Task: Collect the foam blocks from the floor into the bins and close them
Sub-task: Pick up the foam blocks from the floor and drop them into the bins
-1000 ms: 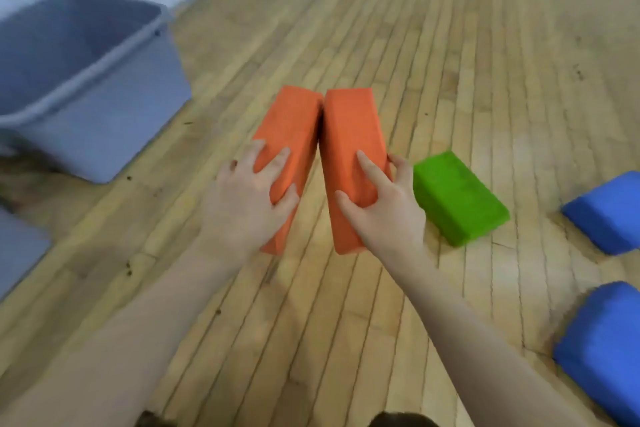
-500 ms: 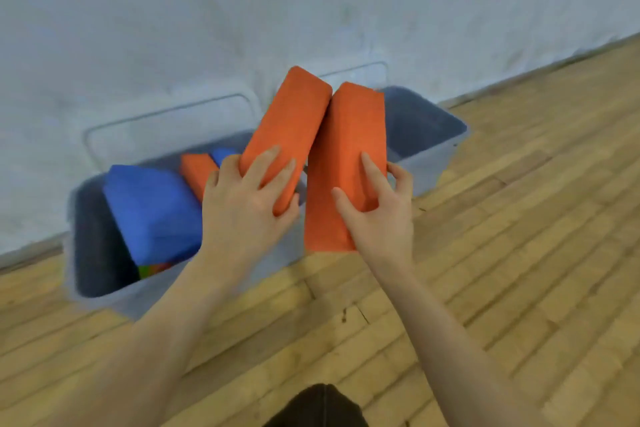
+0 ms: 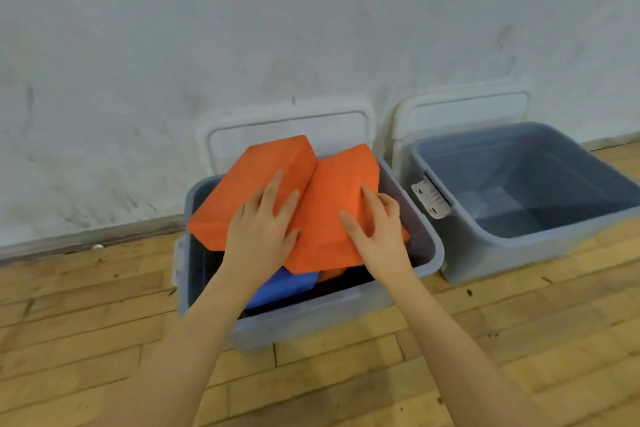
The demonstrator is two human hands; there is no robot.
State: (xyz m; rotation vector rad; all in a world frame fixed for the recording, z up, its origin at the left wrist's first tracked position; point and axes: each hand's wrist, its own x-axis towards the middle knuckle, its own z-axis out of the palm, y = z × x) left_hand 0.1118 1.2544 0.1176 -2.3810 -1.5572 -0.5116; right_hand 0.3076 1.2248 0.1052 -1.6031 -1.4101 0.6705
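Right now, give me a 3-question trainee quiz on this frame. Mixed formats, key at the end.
1. True or false: the right bin holds orange blocks.
2. What colour is the block under the two orange ones in the left bin? A) green B) blue C) yellow
3. Fill in: the lids lean against the ____.

Key:
1. False: both orange blocks are over the left bin, the left block under the left hand, the right block under the right hand.
2. B
3. wall

Two bins side by side at the wall: left bin, right bin. Two blocks side by side over left bin; lids behind.
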